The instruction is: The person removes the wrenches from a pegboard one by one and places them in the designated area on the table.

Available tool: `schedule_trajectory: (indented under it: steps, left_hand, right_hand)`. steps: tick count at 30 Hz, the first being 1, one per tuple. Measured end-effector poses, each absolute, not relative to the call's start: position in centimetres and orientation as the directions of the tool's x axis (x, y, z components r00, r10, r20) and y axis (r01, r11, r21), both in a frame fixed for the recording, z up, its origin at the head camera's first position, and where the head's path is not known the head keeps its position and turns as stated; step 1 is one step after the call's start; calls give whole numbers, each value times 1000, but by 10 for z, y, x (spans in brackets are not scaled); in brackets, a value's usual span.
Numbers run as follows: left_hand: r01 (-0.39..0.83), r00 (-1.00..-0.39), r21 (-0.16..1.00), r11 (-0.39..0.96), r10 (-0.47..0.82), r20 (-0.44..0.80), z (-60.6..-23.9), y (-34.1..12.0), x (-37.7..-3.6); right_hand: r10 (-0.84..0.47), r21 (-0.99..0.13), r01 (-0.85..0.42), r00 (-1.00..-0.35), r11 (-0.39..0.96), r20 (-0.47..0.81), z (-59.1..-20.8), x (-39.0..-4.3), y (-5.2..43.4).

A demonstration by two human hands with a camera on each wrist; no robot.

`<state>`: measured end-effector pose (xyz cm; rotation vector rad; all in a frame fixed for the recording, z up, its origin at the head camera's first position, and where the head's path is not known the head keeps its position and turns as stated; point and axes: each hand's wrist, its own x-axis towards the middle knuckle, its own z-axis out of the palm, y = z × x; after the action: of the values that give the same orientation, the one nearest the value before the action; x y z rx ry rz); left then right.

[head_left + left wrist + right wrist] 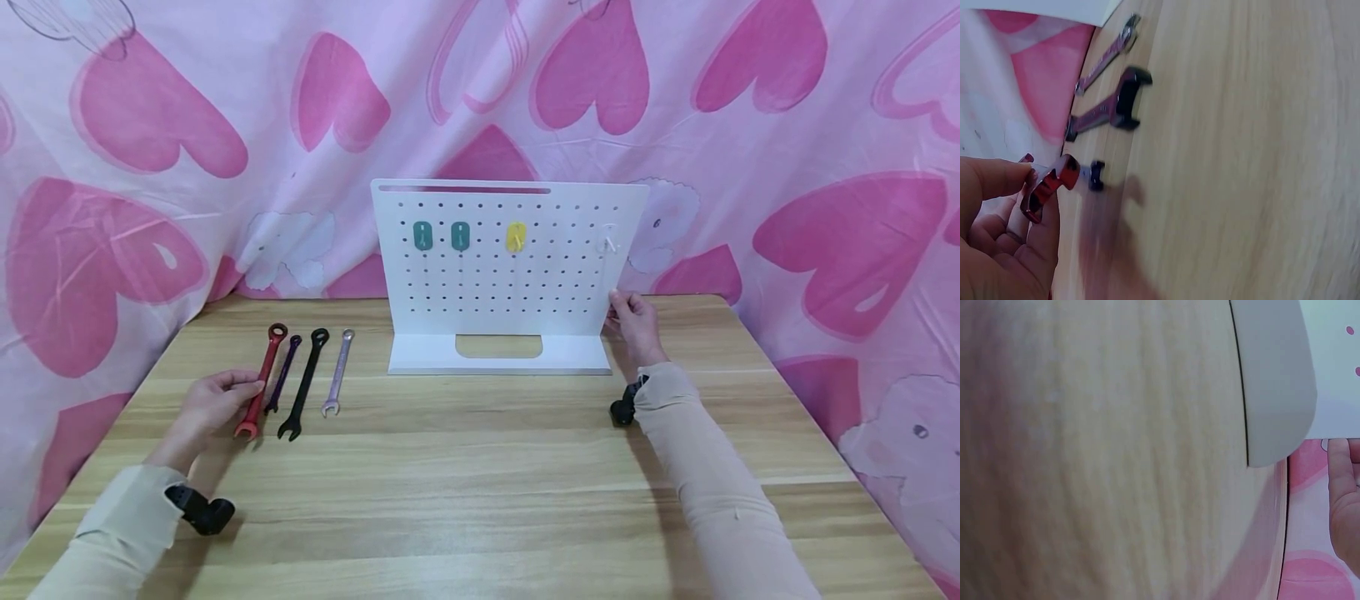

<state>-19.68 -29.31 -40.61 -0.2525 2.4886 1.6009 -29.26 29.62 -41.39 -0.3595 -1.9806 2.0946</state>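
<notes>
Left hand (213, 398): curled round the lower part of the red wrench (262, 380); in the left wrist view the thumb and fingers (997, 178) pinch the shaft just behind the open-end head.
Red wrench: ring end points away from the person, toward the curtain; open end lies at the left hand, nearest the person. In the left wrist view the open end appears raised slightly off the counter (480, 483); whether the ring end is touching the surface cannot be told.
Right hand (636, 321): fingers closed on the lower right edge of the white pegboard stand (510, 275), thumb side toward the board face. In the right wrist view only the fingertips (1341, 487) show at the board's edge.
Hand spacing: well apart, left hand at the wrench row, right hand at the far side of the stand.
Purple wrench (282, 374): just right of the red wrench, beside the left hand's fingertips, not touched.
Black wrench (303, 384): next to the right, lying flat, open end toward the person.
Silver wrench (338, 372): outermost of the row, farthest from the left hand, between that hand and the stand.
Pegboard stand: upright on its foot plate, between the two hands and beyond them.
Hooks: two green hooks (441, 236), one yellow hook (516, 237) and one white hook (609, 242) in a row near the board's top, the white one directly above the right hand.
Backdrop: pink heart-print curtain (150, 167) behind the counter.
</notes>
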Motion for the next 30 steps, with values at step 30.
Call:
schedule_trajectory:
  steps: [30]
  left_hand:
    - [-326, -944, 687, 649, -189, -270, -421, -310, -201]
  right_hand:
    - [321, -998, 55, -945, -26, -60, -421, -298, 302]
